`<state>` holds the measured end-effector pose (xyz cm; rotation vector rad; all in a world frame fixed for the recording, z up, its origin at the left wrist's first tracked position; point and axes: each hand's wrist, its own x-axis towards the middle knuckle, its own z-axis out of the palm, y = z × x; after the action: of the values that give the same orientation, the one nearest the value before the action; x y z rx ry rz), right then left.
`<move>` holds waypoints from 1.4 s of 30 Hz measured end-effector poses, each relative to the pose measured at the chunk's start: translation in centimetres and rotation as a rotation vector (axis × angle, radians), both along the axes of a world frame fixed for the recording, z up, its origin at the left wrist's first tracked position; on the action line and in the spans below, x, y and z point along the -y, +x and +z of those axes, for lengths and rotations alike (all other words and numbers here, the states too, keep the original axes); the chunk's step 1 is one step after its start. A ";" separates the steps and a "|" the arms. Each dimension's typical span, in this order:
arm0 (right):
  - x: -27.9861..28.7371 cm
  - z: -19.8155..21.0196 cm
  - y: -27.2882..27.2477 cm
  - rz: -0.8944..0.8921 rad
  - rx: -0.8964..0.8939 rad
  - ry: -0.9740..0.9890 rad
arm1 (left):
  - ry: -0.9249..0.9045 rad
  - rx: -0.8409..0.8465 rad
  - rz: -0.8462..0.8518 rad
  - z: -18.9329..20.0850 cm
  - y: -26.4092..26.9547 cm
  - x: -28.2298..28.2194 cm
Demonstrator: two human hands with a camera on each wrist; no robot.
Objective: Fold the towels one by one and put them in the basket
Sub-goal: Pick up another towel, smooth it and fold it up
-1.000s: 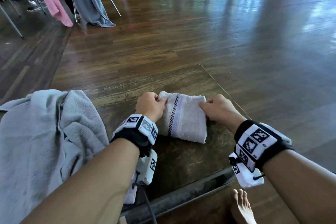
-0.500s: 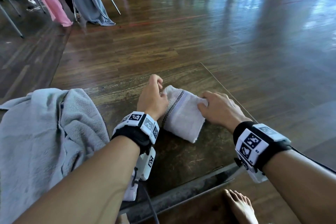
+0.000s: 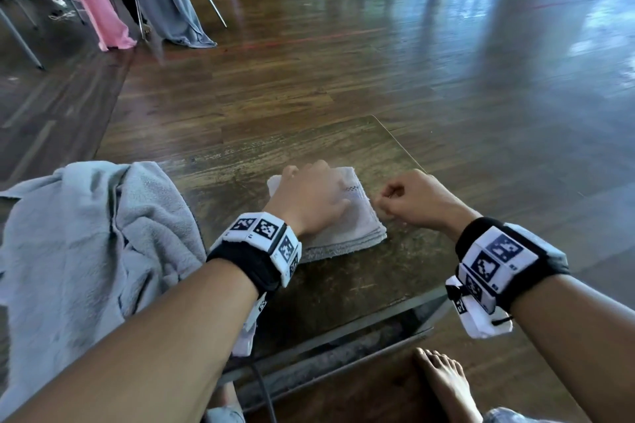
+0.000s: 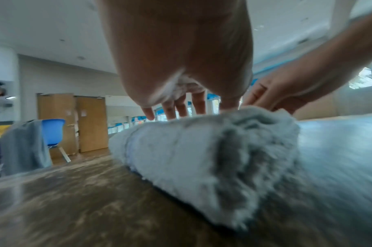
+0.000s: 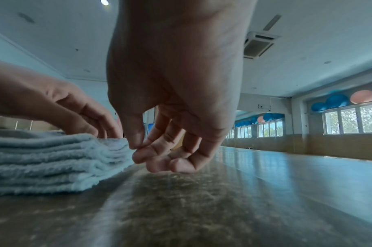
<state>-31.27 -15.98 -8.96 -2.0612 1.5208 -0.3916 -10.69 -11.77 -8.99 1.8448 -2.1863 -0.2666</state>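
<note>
left hand [image 3: 311,197] flat on folded towel [image 3: 347,233] | right hand [image 5: 170,133] loosely curled, empty per wrist view

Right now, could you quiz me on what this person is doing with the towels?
1. True or false: the left hand lies flat on the folded towel.
2. Is the right hand gripping the towel? A yes, B no, it hangs just beside its edge with curled fingers.
3. What lies heaped at the left of the table?

Key: 1 true. 2 B. 3 an unfolded grey towel.
</note>
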 end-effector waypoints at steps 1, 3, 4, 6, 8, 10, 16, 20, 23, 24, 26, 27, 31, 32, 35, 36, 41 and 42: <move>-0.1 0.0 -0.1 0.023 0.024 0.012 | -0.018 0.001 -0.002 0.0 -0.3 -0.3; -0.4 0.0 -0.3 0.059 0.071 0.049 | -0.029 0.011 0.009 0.0 -0.9 -0.8; -0.7 -0.1 -0.4 0.071 0.089 0.067 | -0.011 0.018 0.013 0.1 -1.1 -1.0; -1.1 -0.2 -0.5 0.077 0.116 0.097 | 0.067 0.026 0.001 0.1 -1.3 -1.3; -1.3 -0.2 -0.6 0.071 0.135 0.115 | 0.147 0.052 -0.027 0.0 -1.5 -1.7; -1.3 -0.2 -0.7 0.073 0.135 0.122 | 0.202 0.118 -0.058 -0.2 -1.6 -2.1; -1.4 -0.1 -0.6 0.071 0.172 0.125 | 0.208 0.119 -0.119 -0.4 -1.6 -2.0; -1.5 0.0 -0.5 0.070 0.179 0.147 | 0.204 -0.036 -0.141 -0.3 -1.5 -2.3; -1.6 0.1 -0.3 0.070 0.183 0.152 | 0.154 -0.144 -0.139 -0.1 -2.0 -2.8; -1.6 0.1 -0.3 0.076 0.183 0.155 | 0.149 -0.155 -0.144 -0.1 -2.3 -2.9; -1.6 0.1 -0.4 0.088 0.190 0.170 | 0.167 -0.156 -0.150 -0.2 -3.0 -3.1; -1.6 0.1 -0.4 0.092 0.200 0.183 | 0.179 -0.151 -0.152 -0.2 -3.2 -3.1; -1.2 0.2 -0.6 0.090 0.201 0.254 | 0.184 -0.092 -0.166 -0.5 -3.8 -3.1; -1.1 0.3 -0.6 0.087 0.196 0.277 | 0.182 -0.081 -0.167 -0.6 -4.0 -3.1; -1.1 0.7 -0.3 0.048 0.196 0.336 | 0.173 -0.057 -0.169 -0.7 -4.3 -3.0; -1.2 0.8 -0.1 0.024 0.209 0.350 | 0.174 -0.044 -0.168 -0.8 -4.4 -3.0; -1.1 0.7 0.8 -0.040 0.308 0.367 | 0.270 -0.137 -0.036 -1.3 -4.2 -3.1; -1.0 0.7 0.9 -0.034 0.294 0.357 | 0.298 -0.177 -0.005 -1.3 -4.1 -3.1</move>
<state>-30.34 -14.97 -8.27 -1.6258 1.3389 -0.3848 -14.82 -8.64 -10.25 1.8778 -2.1206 -0.7637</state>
